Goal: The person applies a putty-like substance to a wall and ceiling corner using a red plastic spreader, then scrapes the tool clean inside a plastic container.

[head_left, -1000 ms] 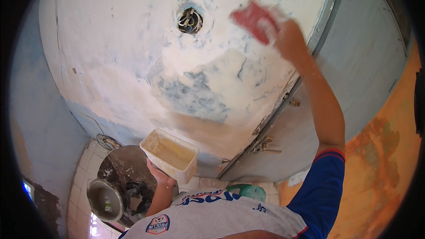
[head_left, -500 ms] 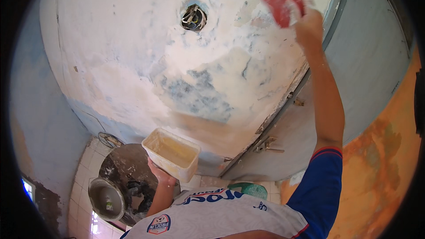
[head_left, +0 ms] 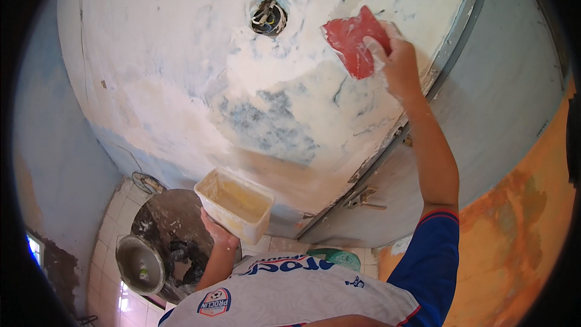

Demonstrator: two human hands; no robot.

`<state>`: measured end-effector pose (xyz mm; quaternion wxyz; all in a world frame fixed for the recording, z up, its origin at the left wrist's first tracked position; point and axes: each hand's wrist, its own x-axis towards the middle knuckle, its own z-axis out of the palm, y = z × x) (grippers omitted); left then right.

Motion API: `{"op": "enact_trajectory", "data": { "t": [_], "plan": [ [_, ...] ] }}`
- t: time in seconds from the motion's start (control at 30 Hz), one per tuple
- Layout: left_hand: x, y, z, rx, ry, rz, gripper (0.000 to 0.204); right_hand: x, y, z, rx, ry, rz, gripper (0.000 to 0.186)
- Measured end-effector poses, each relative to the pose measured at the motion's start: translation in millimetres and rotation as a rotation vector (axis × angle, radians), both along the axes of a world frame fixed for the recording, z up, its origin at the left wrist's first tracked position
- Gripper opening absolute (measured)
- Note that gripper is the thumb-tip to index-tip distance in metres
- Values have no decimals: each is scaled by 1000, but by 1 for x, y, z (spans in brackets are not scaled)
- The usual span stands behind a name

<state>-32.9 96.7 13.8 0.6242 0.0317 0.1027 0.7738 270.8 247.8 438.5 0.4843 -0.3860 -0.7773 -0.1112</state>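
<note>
Head view shows the right hand clamped on a red scraper, fingers over its lower right part, the blade lying flat against the patched wall. From the grip the blade runs toward ten o'clock, its long axis slanting from lower right to upper left. A wall hole with loose wires lies near the blade tip, at about ten o'clock. The right arm is stretched up and nearly straight. Well apart, at seven o'clock, the left hand closes under a cream plastic tub, held low near the chest, elbow bent.
</note>
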Motion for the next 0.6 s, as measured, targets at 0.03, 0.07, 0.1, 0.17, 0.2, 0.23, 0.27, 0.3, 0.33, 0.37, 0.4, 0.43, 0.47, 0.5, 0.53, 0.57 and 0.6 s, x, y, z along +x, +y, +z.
{"op": "enact_trajectory", "data": {
  "t": [0.03,0.07,0.1,0.17,0.2,0.23,0.27,0.3,0.33,0.37,0.4,0.43,0.47,0.5,0.53,0.57,0.6],
  "plan": [
    [1,1,-4,-20,1,6,68,0,2,2,42,8,-90,35],
    [-1,2,-9,-43,8,16,68,-1,3,3,79,24,-177,34],
    [-1,3,-9,-62,10,28,67,-3,-6,10,66,211,-106,33],
    [0,1,-3,-53,12,27,67,-1,-11,12,31,556,144,34],
    [2,0,-1,-48,10,26,68,-2,-8,6,57,438,124,33],
    [3,0,-2,-44,6,20,68,-4,-5,-1,83,320,105,33],
    [3,1,-3,-40,8,12,68,-3,-1,-9,109,209,83,33],
    [3,1,-4,-36,10,4,69,-1,8,-15,146,37,-10,33],
    [4,2,-4,-42,11,2,69,5,9,-14,158,151,-63,33],
    [2,1,-5,-52,16,10,69,3,5,-9,164,269,-109,32],
    [3,1,-3,-57,14,14,69,2,-1,0,175,381,-157,32],
    [3,0,-1,-54,15,21,69,8,-6,6,227,508,-134,32],
    [5,-3,4,-51,13,25,69,9,-8,4,199,471,-125,34],
    [7,-4,7,-49,11,29,69,10,-9,1,171,434,-117,36],
    [9,-4,7,-41,6,26,69,12,-8,-2,143,397,-109,39],
    [10,-5,6,-35,6,17,69,15,-2,-10,84,201,-112,41],
    [12,-5,6,-28,5,7,69,16,1,-15,24,5,-116,44]
  ]
}}
